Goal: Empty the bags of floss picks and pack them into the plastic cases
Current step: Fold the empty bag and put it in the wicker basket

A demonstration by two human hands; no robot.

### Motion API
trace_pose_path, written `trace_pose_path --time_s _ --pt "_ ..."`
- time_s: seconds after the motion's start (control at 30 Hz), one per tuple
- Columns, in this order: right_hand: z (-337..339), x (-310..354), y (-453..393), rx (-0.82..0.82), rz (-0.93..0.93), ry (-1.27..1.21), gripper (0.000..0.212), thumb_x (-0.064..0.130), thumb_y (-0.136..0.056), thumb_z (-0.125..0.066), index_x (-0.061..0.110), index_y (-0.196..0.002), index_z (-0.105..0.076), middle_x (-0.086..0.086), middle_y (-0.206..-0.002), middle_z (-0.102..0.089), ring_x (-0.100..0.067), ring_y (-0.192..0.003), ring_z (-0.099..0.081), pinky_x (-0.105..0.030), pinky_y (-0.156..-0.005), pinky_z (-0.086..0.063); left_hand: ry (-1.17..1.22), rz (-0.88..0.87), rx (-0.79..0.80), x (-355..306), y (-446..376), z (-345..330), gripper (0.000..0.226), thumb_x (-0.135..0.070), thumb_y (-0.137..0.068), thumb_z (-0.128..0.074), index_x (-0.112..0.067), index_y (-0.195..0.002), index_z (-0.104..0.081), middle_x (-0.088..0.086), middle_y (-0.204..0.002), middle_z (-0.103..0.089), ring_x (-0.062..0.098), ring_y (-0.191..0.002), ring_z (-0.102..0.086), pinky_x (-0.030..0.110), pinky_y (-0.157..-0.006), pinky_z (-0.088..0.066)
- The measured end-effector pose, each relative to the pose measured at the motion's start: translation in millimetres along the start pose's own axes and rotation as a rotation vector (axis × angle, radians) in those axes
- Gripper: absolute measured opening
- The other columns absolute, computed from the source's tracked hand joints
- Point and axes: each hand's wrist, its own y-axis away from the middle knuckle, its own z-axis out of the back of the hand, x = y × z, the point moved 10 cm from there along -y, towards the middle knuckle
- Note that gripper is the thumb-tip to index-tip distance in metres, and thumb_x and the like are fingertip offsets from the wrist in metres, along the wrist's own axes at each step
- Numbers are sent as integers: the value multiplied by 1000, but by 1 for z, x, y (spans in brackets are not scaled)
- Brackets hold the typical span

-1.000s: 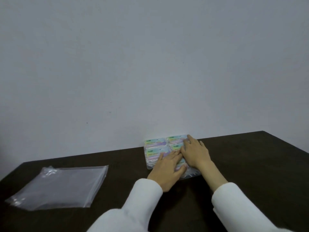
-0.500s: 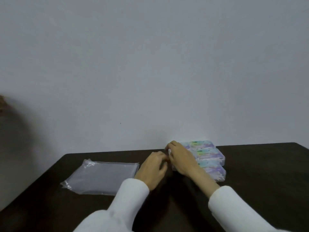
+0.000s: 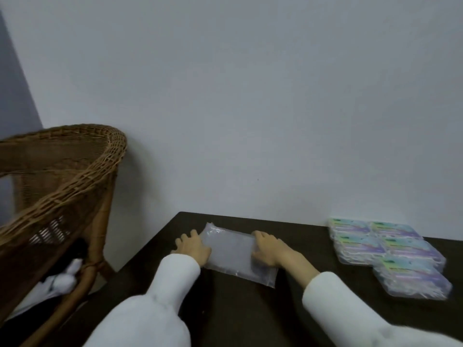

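A flat clear plastic bag (image 3: pixel 231 252) lies on the dark table (image 3: pixel 313 291) near its far left corner. My left hand (image 3: pixel 194 247) holds the bag's left edge with its fingers curled. My right hand (image 3: pixel 269 250) grips the bag's right part, with fingers over the far edge and the thumb on top. What the bag holds is too blurred to tell. A batch of pastel floss pick cases (image 3: pixel 385 252), wrapped in clear film, lies flat at the table's right, apart from both hands.
A wicker chair (image 3: pixel 62 186) stands left of the table, close to its left edge, with white cloth (image 3: pixel 64 279) low beside it. A plain wall runs right behind the table's far edge.
Both hands left the floss pick cases and moved left onto the clear bag. The view swung left, so the cases now sit at the right and the wicker chair has come into sight.
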Motion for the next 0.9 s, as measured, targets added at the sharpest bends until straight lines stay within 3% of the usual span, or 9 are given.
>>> trace_pose_path --time_s 0.2,0.33,0.4,0.5,0.57,0.67,0.8,0.9 --pt "-5 -5 -3 -2 -56 106 71 39 -91 -47 13 -148 -13 -11 -150 -26 -31 -139 -18 -52 -111 -16 255 50 8 22 -8 -8 66 -11 -82 -64 -8 -140 -30 14 -136 -46 31 -124 -45 44 -104 -39" --pt "3 -7 7 -88 -66 61 75 40 -85 -56 12 -146 -20 -11 -146 -31 -30 -136 -23 -52 -110 -19 504 -12 -62 9 -1 -1 45 0 -83 -62 -9 -126 -50 13 -125 -56 28 -113 -55 34 -95 -46" --pt "0 -15 15 -105 -108 -55 67 37 -84 -58 10 -139 -32 -12 -139 -39 -29 -130 -34 -49 -108 -28 590 -79 -119 -2 7 6 34 -1 -85 -61 -10 -117 -55 10 -120 -58 25 -108 -57 31 -93 -45" --pt "-5 -33 31 -193 -147 -442 26 24 -83 -60 10 -105 -57 -11 -114 -55 -25 -101 -56 -42 -92 -48 784 -138 -176 -11 15 13 41 4 -80 -64 -11 -118 -57 9 -121 -58 22 -106 -57 27 -91 -46" --pt "-5 -41 49 -279 -140 -623 8 16 -83 -58 12 -90 -56 -10 -105 -56 -23 -91 -58 -36 -83 -51 1015 -67 -119 -10 21 4 53 5 -78 -66 -14 -125 -52 7 -125 -52 23 -110 -54 30 -94 -46" --pt "-6 -50 80 -357 -111 -825 3 13 -89 -55 14 -92 -54 -5 -100 -57 -15 -85 -56 -22 -70 -47 1297 39 79 -18 38 -25 63 -2 -78 -71 -11 -133 -42 7 -127 -50 28 -114 -54 39 -98 -46" --pt "-6 -72 119 -449 -117 -1140 24 8 -88 -58 18 -108 -49 -3 -99 -61 -14 -86 -62 -21 -67 -51 1352 -9 282 -47 75 -49 53 -4 -83 -66 -7 -130 -41 9 -115 -58 22 -99 -60 31 -84 -49" --pt "0 -88 143 -546 -111 -1197 35 1 -87 -57 19 -113 -40 -3 -90 -61 -13 -79 -61 -22 -66 -50 1288 -133 410 -76 102 -63 42 -7 -87 -60 -10 -127 -46 6 -112 -62 19 -98 -63 28 -75 -53"
